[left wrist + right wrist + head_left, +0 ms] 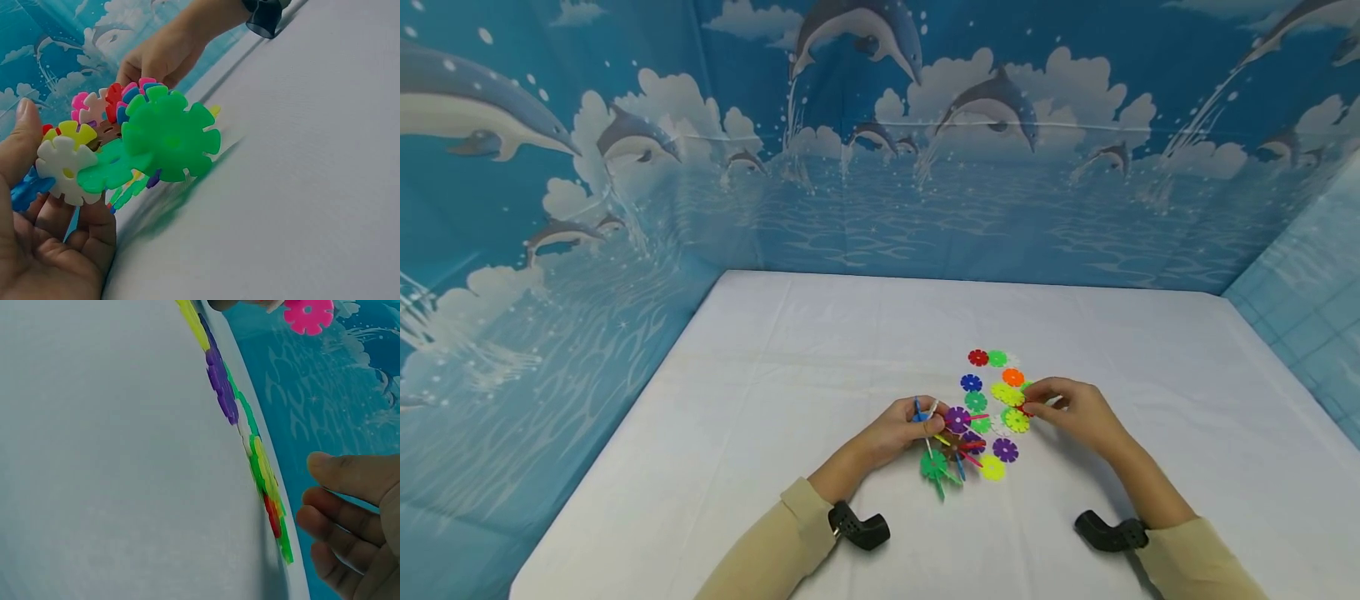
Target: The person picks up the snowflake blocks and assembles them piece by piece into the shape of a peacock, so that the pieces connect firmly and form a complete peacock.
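My left hand [898, 432] grips a joined cluster of notched plastic flower discs. In the left wrist view the thumb is on one side and curled fingers on the other, around a white disc [65, 167] and a blue disc [30, 189]. A large green disc [172, 134] juts out from the cluster toward that camera. Over the right edge of the loose discs, my right hand [1075, 408] has its thumb and fingers apart, close to a yellow disc [1017, 419]. In the right wrist view, nothing shows between the fingers of the right hand [356, 519].
Loose discs lie flat on the white tabletop [790, 358], among them a red disc [977, 357], an orange disc [1012, 377], a blue disc [971, 382] and a purple disc [1005, 450]. A dolphin-print curtain [925, 217] hangs behind the table and along its sides.
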`<action>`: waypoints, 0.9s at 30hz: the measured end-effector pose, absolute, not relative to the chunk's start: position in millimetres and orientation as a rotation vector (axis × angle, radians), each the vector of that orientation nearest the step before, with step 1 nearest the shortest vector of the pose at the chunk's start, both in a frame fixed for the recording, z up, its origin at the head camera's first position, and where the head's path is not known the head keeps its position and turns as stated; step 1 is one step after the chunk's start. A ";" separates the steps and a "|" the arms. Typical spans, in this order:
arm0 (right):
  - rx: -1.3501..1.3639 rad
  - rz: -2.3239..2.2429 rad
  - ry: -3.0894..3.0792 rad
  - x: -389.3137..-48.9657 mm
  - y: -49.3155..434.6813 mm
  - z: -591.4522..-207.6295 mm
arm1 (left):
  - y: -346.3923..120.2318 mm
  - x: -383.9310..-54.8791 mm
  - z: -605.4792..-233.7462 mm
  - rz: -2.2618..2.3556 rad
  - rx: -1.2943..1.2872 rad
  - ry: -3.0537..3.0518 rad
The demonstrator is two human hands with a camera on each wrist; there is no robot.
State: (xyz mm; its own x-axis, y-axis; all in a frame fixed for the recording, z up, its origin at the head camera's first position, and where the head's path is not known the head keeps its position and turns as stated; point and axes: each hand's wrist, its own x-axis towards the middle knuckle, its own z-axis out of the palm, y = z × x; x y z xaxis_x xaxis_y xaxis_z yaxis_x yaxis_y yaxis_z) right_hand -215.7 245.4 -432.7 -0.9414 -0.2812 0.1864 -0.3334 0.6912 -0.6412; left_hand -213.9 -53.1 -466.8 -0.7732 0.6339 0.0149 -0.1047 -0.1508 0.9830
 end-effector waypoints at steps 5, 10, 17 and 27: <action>0.565 1.053 -2.914 -215.1 238.6 -436.0 | -53.3 -213.2 -466.3 1.968 0.612 1.651; 0.518 0.985 -2.991 -213.4 233.7 -439.9 | -54.7 -212.0 -465.8 1.975 0.653 1.671; 0.506 0.997 -2.980 -211.0 230.6 -438.1 | -55.7 -211.9 -466.0 1.987 0.645 1.662; 0.685 1.216 -2.895 -207.1 215.5 -424.7 | -56.4 -212.9 -465.3 1.969 0.645 1.618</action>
